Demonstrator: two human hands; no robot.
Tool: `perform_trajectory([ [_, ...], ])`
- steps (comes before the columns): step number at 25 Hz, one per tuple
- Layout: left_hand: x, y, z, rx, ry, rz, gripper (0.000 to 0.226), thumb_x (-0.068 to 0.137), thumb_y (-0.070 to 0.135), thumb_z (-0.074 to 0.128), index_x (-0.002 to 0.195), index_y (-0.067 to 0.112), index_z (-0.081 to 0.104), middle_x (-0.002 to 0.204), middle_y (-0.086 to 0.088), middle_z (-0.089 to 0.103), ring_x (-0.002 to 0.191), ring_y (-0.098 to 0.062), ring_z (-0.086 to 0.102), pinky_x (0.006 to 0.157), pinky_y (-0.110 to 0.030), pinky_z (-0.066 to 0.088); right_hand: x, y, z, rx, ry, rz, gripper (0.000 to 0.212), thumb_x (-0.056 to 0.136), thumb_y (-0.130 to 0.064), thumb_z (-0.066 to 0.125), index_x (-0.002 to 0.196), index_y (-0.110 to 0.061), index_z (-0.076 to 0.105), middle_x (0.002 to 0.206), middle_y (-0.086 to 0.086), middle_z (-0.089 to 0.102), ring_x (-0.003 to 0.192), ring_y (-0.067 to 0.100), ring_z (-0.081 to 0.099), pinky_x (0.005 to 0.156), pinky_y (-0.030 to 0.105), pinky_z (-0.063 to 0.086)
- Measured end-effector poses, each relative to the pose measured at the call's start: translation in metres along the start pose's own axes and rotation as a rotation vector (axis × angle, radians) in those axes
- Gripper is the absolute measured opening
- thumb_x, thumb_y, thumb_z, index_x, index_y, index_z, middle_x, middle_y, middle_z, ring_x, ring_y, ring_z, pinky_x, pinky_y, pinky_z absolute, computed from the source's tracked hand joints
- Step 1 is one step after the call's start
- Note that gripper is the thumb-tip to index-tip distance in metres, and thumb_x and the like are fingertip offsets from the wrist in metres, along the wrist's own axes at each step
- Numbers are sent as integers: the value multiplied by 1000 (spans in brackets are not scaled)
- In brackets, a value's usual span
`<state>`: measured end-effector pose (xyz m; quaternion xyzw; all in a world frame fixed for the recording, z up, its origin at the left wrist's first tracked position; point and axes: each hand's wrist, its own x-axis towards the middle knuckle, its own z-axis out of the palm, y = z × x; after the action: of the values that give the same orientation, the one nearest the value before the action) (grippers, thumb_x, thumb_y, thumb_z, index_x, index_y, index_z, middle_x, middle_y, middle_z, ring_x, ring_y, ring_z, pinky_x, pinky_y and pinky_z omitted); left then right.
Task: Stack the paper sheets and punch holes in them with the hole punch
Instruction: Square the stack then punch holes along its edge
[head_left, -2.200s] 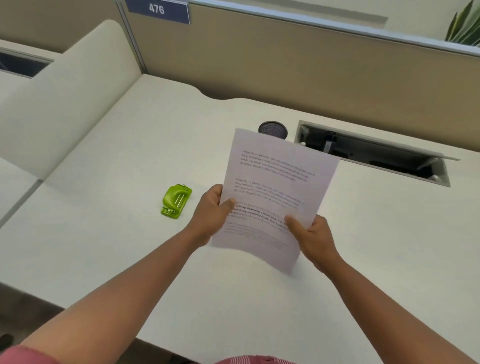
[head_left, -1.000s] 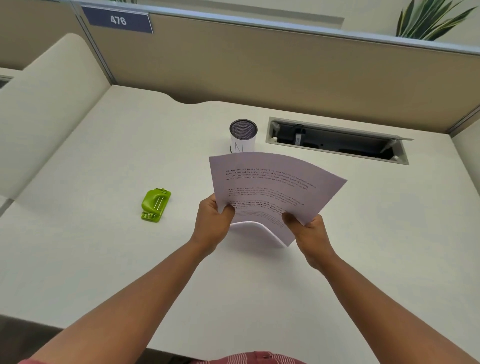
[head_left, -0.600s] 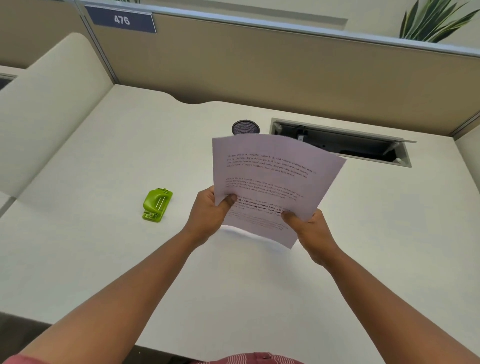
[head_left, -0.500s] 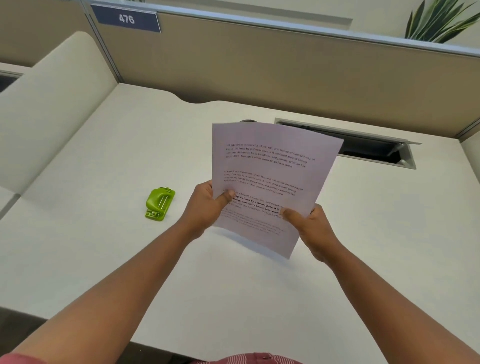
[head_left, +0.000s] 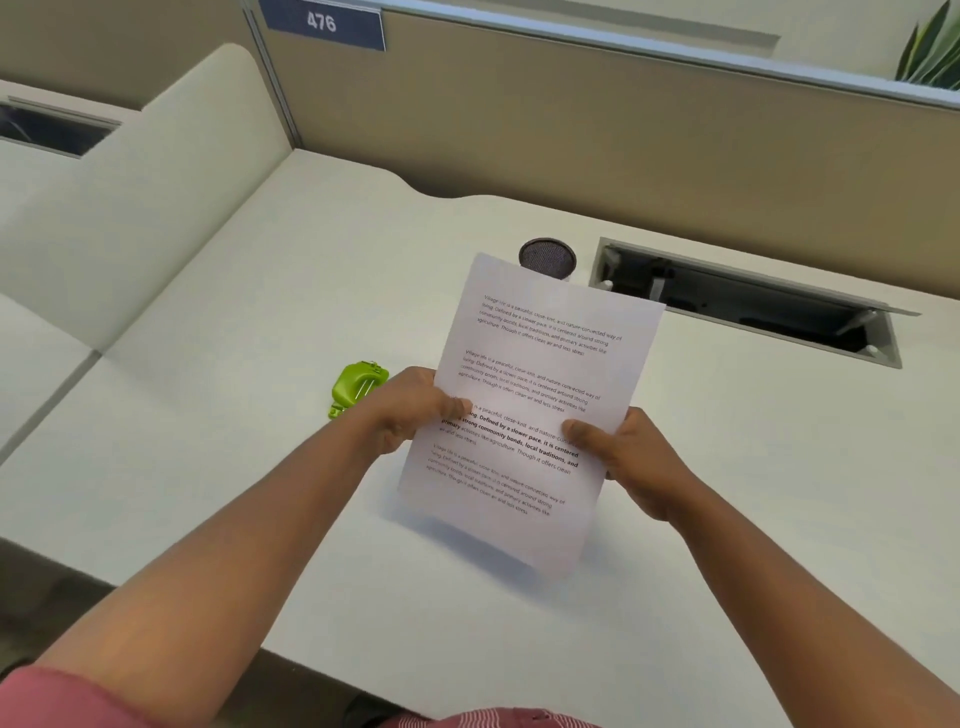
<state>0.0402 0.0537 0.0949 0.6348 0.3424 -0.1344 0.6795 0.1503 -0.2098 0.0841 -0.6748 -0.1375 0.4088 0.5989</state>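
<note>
Compared with half a second ago, the paper sheets (head_left: 540, 395) look flatter and hang a little lower and more to the right, so the mesh cup (head_left: 547, 257) behind their top edge is visible again; the hands hold them at the same places as before.

Both forearms reach forward from the bottom of the view and come together over the desk (head_left: 208, 467). The left hand (head_left: 410, 408) grips the left long edge of the sheets, with the thumb pressed on the printed face and the other fingers hidden behind. The right hand (head_left: 623, 457) grips the right long edge in the same way, thumb in front, a little lower than the left hand. Both hands are clamped on the sheets.

The sheets are white, with four short blocks of black text; the third block is partly in bold. They are held above the desk, not touching it, and a soft shadow lies under the bottom edge. How many sheets there are I cannot tell.

The long axis goes away from the person and leans to the right, so the top edge points to the far side of the desk and the bottom right corner is nearest to the person.

The green hole punch (head_left: 356, 387) lies on the desk just left of the left hand, partly hidden by it.
</note>
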Motion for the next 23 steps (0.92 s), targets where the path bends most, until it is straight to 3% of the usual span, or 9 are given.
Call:
perform_trajectory([
  [3, 5, -6, -7, 4, 9, -55, 32, 90, 1, 72, 122, 2, 69, 116, -17, 76, 106, -38, 73, 95, -56, 57, 6, 7, 7, 25, -4, -3, 25, 96, -18, 71, 120, -19, 73, 115, 2, 80, 101, 23, 78, 68, 24, 60],
  [5, 9, -10, -11, -7, 10, -48, 27, 87, 1, 75, 113, 5, 73, 110, -17, 78, 96, -32, 77, 86, -48, 62, 10, 14, 10, 54, -5, 0, 27, 93, -20, 72, 119, -21, 74, 118, 2, 79, 105, 26, 77, 74, 29, 63],
  [7, 11, -15, -16, -6, 104, -2, 20, 84, 5, 79, 102, 10, 74, 101, -14, 80, 76, -17, 78, 68, -30, 63, 14, 21, 10, 64, 2, 38, 28, 90, -23, 73, 118, -23, 76, 120, 4, 78, 110, 31, 75, 88, 47, 63],
  [9, 12, -22, -27, 18, 352, 114, 18, 84, 14, 80, 100, 14, 72, 93, -8, 78, 66, -10, 72, 59, -23, 57, 18, 29, 7, 49, 9, 78, 30, 87, -27, 74, 117, -26, 76, 122, 5, 78, 113, 34, 73, 103, 65, 51],
  [11, 16, -32, -47, 138, 645, 211, 21, 89, 21, 73, 110, 18, 70, 104, -4, 74, 85, -17, 69, 70, -30, 56, 23, 35, 4, 56, -3, 108, 30, 86, -27, 74, 116, -27, 77, 123, 5, 77, 113, 34, 73, 105, 69, 46],
  [13, 23, -41, -71, 304, 809, 164, 33, 93, 27, 67, 124, 19, 66, 126, -5, 64, 113, -27, 61, 88, -39, 55, 26, 39, 4, 77, -14, 141, 30, 86, -25, 74, 116, -27, 76, 123, 4, 77, 112, 31, 74, 105, 67, 48],
  [16, 36, -47, -97, 391, 805, 0, 37, 96, 35, 63, 126, 13, 64, 131, -11, 58, 123, -34, 55, 96, -41, 49, 32, 44, 8, 84, -26, 168, 24, 94, -16, 72, 115, -26, 76, 123, 5, 77, 111, 31, 74, 106, 66, 48],
  [19, 47, -49, -109, 320, 744, -4, 24, 95, 35, 63, 86, 12, 64, 90, -10, 62, 86, -29, 57, 77, -34, 46, 39, 46, 15, 95, -25, 195, 26, 98, -10, 67, 121, -21, 72, 122, 5, 78, 111, 31, 75, 105, 62, 50],
  [23, 51, -52, -114, 333, 721, -14, 35, 95, 29, 65, 67, 10, 56, 69, -5, 53, 68, -25, 48, 62, -30, 39, 47, 46, 22, 79, -25, 216, 28, 98, -10, 67, 124, -18, 70, 121, 5, 78, 110, 31, 75, 104, 59, 53],
])
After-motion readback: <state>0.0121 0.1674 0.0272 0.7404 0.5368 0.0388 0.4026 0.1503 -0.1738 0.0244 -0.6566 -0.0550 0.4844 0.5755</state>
